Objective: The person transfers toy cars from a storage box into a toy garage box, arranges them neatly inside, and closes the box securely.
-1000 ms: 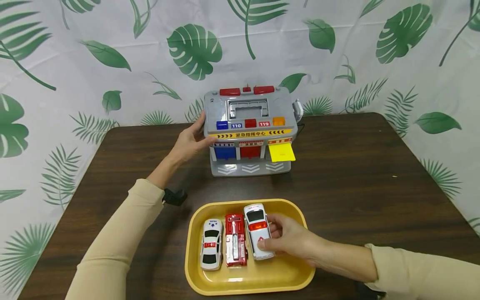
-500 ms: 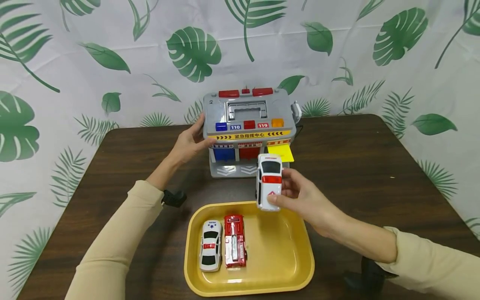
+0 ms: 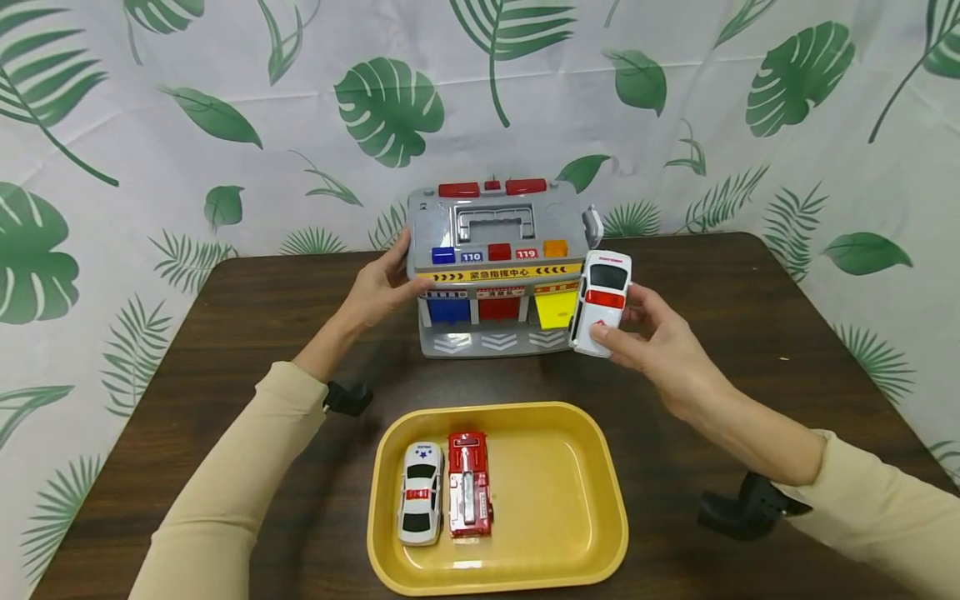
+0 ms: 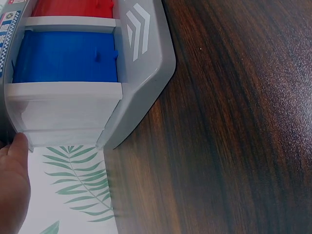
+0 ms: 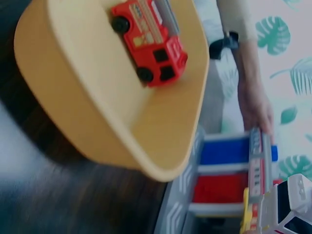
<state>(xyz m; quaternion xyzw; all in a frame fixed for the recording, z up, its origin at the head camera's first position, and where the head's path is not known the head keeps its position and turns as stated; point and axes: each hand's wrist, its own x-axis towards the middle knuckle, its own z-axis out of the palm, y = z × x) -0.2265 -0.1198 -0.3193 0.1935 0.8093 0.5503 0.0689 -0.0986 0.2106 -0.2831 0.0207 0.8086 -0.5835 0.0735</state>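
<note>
A grey toy emergency station [image 3: 495,342] stands at the back of the table, with blue [image 3: 448,310] and red [image 3: 498,308] doors. Its yellow door [image 3: 553,311] is swung up and sticks out. My left hand [image 3: 371,292] grips the station's left end, thumb over the front roof edge. In my right hand [image 3: 663,342] a white toy ambulance [image 3: 600,304] with a red light bar is pinched between thumb and fingers, raised beside the yellow door. The right wrist view catches only part of the ambulance [image 5: 295,204] at its lower right corner.
A yellow tray [image 3: 615,533] lies nearer the front edge. In its left half are a white toy police car [image 3: 421,496] and a red toy fire truck [image 3: 469,483]. A leaf-print cloth [image 3: 300,125] hangs right behind the station.
My right hand has lifted the ambulance out of the tray and carried it up and rightward to the station's right front. The left hand stays on the station.
</note>
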